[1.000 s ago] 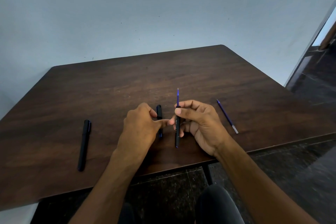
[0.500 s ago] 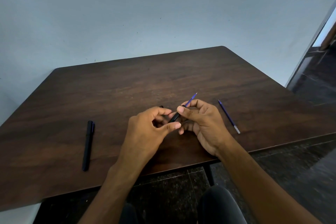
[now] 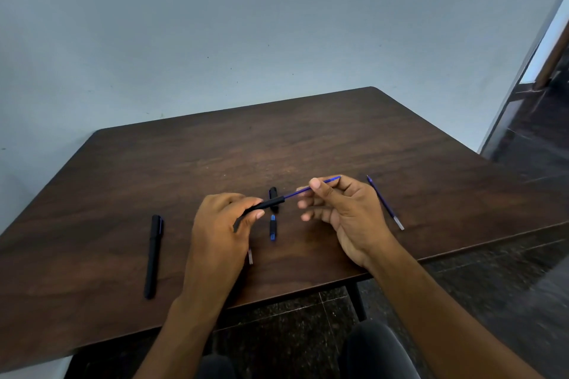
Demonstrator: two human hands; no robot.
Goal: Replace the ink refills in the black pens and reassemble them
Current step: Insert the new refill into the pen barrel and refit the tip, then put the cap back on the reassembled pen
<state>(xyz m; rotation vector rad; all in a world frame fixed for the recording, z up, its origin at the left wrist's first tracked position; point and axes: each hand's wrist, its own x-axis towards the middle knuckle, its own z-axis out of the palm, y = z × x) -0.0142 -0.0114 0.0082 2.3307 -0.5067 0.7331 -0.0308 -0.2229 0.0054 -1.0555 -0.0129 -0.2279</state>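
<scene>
Pale blue wall backs a dark wooden table (image 3: 308, 138). Left hand (image 3: 221, 231) grips a black barrel (image 3: 261, 205); right hand (image 3: 341, 212) pinches a blue refill (image 3: 295, 192) that runs out of the barrel's open end. Barrel and refill share one long axis, rising from lower left to upper right between the hands, which are a little apart. The next pull or push looks to go along that line. A whole pen (image 3: 154, 255) lies to the left, a spare refill (image 3: 385, 203) just right of the right hand, a cap (image 3: 273, 198) and a small tip piece (image 3: 272, 227) between the hands.
</scene>
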